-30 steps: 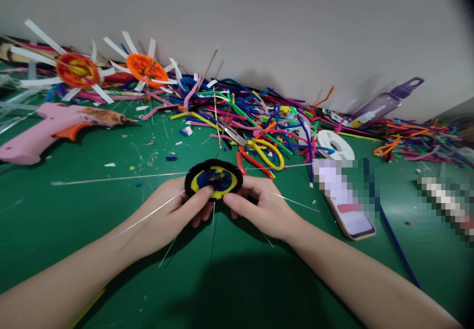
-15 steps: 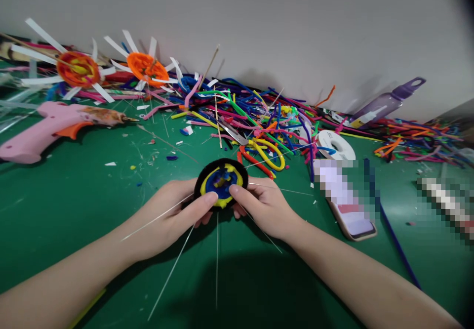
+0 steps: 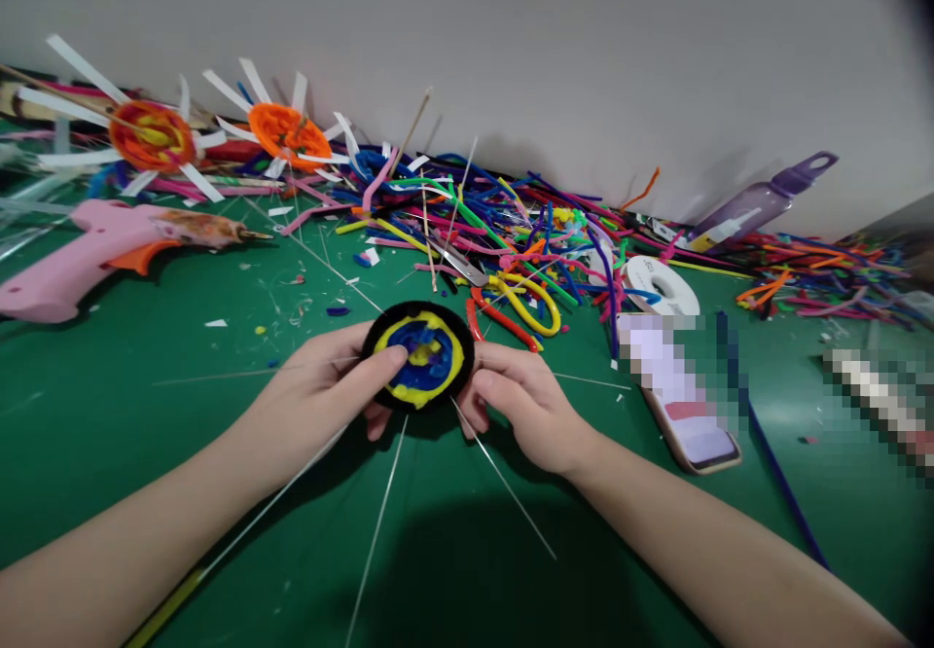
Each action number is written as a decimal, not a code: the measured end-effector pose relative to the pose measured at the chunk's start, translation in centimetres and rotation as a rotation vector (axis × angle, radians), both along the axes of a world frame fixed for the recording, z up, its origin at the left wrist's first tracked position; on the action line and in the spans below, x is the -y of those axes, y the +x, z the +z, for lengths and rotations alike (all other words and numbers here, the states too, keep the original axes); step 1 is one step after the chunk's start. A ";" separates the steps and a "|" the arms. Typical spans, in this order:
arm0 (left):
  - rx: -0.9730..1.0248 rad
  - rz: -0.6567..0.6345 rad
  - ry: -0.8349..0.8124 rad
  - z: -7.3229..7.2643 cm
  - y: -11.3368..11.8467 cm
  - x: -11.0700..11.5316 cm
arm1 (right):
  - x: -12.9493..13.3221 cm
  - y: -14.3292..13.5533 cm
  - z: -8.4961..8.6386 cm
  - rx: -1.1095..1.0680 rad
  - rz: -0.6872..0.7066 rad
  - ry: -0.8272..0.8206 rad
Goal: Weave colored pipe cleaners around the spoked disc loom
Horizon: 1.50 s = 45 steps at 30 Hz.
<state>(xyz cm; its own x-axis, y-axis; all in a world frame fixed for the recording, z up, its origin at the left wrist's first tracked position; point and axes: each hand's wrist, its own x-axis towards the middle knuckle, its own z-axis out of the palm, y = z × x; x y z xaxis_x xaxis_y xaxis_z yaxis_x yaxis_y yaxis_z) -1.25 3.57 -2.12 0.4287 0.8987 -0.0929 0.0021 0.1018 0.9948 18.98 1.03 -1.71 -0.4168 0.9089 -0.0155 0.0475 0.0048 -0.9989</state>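
A round pipe-cleaner disc (image 3: 457, 373), with a black rim, a yellow ring and a blue centre with some yellow, sits between my hands above the table. Thin, pale, stiff strands stick out around it. My left hand (image 3: 321, 385) grips its left side, thumb on the blue face and fingers behind. At the right edge is my right hand (image 3: 521, 400), its curled fingers against the rim and partly behind it; its thumb lies off the face, beside the fingers. One strand passes behind this hand and shows again farther right.
A pink glue gun (image 3: 109, 254) lies left. Two orange discs (image 3: 290, 136) with white strips stand behind it. Loose pipe cleaners (image 3: 467, 205), scissors (image 3: 525, 303) and a white spool (image 3: 663, 286) lie along the wall. A phone (image 3: 686, 414) and purple bottle (image 3: 751, 202) are right.
The disc has shifted slightly left and turned, so its strands point differently. My right thumb has come off its face. My left hand has moved left with it.
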 end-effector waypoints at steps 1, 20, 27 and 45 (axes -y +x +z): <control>0.039 0.020 -0.023 0.0 0.1 -0.1 | 0.0 0.0 -0.1 -0.044 -0.013 -0.013; 0.088 -0.072 -0.096 -0.4 -1.1 0.3 | -0.2 -0.4 -0.6 -0.076 -0.086 -0.230; -0.039 -0.218 0.069 0.2 -0.6 0.5 | -0.5 -0.8 -0.7 -0.193 -0.226 -0.224; -0.129 -0.192 0.143 0.7 -0.4 0.8 | 0.0 -0.5 -0.8 -0.055 -0.149 -0.101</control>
